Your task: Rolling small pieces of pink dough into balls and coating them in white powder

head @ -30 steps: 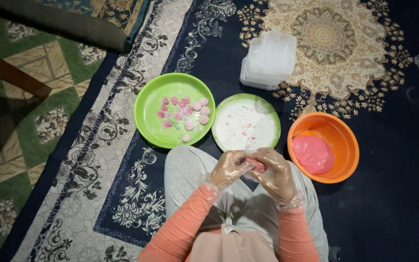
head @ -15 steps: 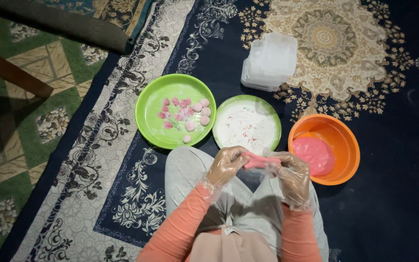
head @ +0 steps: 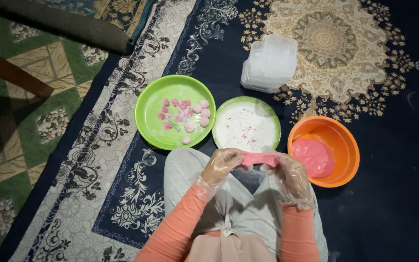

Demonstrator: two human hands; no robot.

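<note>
Both hands wear clear plastic gloves and hold one strip of pink dough [head: 258,159] stretched between them above my lap. My left hand [head: 220,166] grips its left end, my right hand [head: 289,175] its right end. Just ahead stands a green plate [head: 271,118] coated with white flour. To its left, a larger green plate [head: 152,107] carries several small pink and white dough balls [head: 186,115]. At the right, an orange bowl [head: 336,130] holds a lump of pink dough [head: 313,157].
A stack of clear plastic containers [head: 269,63] stands behind the plates on the patterned dark blue carpet [head: 403,194]. A dark rolled edge [head: 64,26] and a wooden leg [head: 10,73] lie at the far left over a green patterned mat.
My hands were together around the dough a second ago; they have moved apart, pulling it into a longer strip.
</note>
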